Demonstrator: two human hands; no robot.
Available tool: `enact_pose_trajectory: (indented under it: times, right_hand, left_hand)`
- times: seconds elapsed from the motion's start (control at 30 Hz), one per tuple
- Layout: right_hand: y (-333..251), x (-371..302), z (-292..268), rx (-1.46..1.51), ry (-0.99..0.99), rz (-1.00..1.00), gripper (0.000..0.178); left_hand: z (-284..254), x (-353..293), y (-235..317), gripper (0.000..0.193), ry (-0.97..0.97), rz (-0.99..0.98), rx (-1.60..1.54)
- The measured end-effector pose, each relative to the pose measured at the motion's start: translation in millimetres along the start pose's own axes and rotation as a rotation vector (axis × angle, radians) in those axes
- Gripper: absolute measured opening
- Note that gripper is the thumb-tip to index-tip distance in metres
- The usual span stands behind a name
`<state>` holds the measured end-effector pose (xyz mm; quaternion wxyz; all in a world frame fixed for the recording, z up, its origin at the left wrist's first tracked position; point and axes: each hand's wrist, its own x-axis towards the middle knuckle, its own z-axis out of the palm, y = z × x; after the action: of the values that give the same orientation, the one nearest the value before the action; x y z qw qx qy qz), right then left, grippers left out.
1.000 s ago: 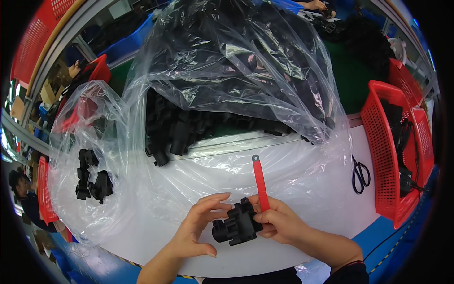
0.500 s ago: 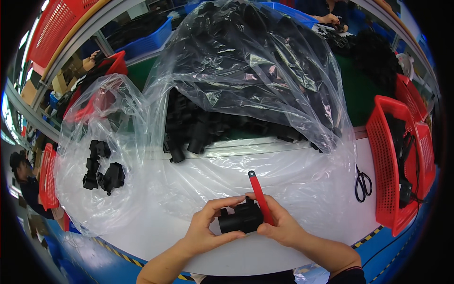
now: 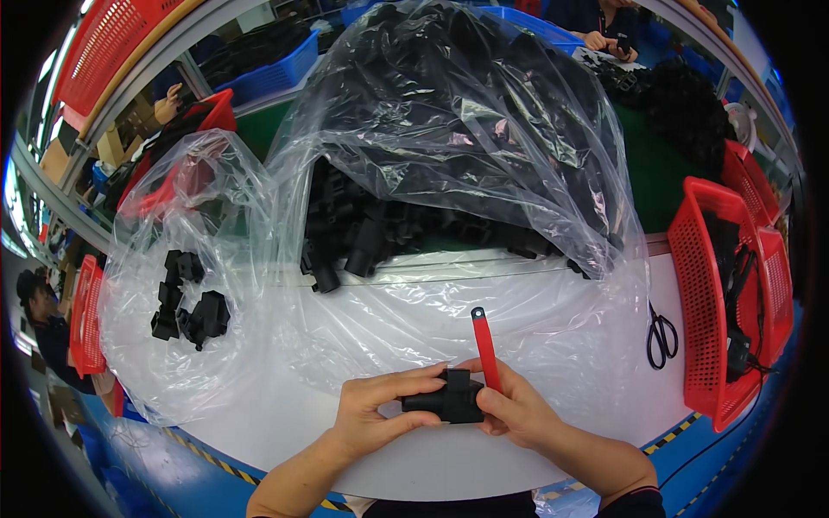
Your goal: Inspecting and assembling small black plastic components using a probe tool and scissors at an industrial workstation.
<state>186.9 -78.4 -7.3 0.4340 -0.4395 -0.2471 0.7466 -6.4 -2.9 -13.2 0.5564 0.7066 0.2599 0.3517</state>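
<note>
Over the near part of the white table, my left hand (image 3: 380, 414) grips a black plastic part (image 3: 449, 399) between thumb and fingers. The part has a round barrel on its left and a blocky body on its right. My right hand (image 3: 515, 407) is closed on a slim red-handled tool (image 3: 486, 350) with a dark, holed end pointing up and away; its working end is hidden by the fingers. My right fingers also meet the right side of the part. Beyond my hands, a large clear plastic bag (image 3: 553, 155) lies full of similar black parts (image 3: 367, 246).
On the left, a second clear bag (image 3: 207, 380) has several black parts (image 3: 205, 319) on it. Black scissors (image 3: 662, 341) lie at the right, beside a red basket (image 3: 701, 345) holding black parts and cables. Other people work across the table and at far left.
The black part has been turned in my hands, so its blocky side now faces up. The red tool has shifted slightly right and stands more upright.
</note>
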Motion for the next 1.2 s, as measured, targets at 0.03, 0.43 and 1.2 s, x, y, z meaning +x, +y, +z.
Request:
enact_pose_trajectory:
  times: [0.03,0.43,1.2]
  right_hand:
    - [-0.3,0.0,0.6,-0.008,0.004,-0.003,0.044]
    - [2.1,-1.1,1.0,-0.055,-0.025,-0.060,0.039]
    - [-0.8,-5.1,4.1,-0.219,-0.036,-0.217,0.058]
  left_hand:
    - [0.0,-0.5,0.3,0.036,0.003,-0.010,-0.009]
    - [-0.1,-2.1,1.4,0.031,0.019,-0.033,-0.012]
    - [1.3,-4.8,0.4,0.034,0.072,0.004,-0.044]
